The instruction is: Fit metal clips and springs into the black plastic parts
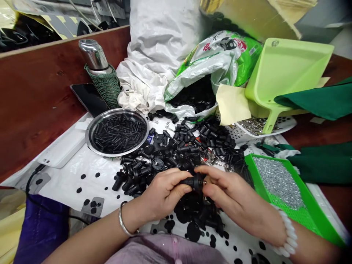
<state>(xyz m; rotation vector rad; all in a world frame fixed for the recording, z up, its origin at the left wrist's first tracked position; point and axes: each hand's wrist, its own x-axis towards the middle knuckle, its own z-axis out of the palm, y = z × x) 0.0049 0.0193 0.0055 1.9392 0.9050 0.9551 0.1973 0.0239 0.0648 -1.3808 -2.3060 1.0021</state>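
Black plug (196,181) — pinched in left hand (164,191) — right hand (231,195) fingers gripping pin end.

Bright, diffuse light glints off the metal flask (94,55), while the outer edges stretch and blur.

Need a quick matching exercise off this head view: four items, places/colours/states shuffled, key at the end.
Column one
1. Left hand
2. Metal flask
3. Dustpan
4. Round metal dish

Column two
A. Pale green, handle pointing down
B. Filled with ridged black pieces
C. Gripping the narrow end of a black plug-like piece
D. Standing in dark green netting

Pairs: 1-C, 2-D, 3-A, 4-B
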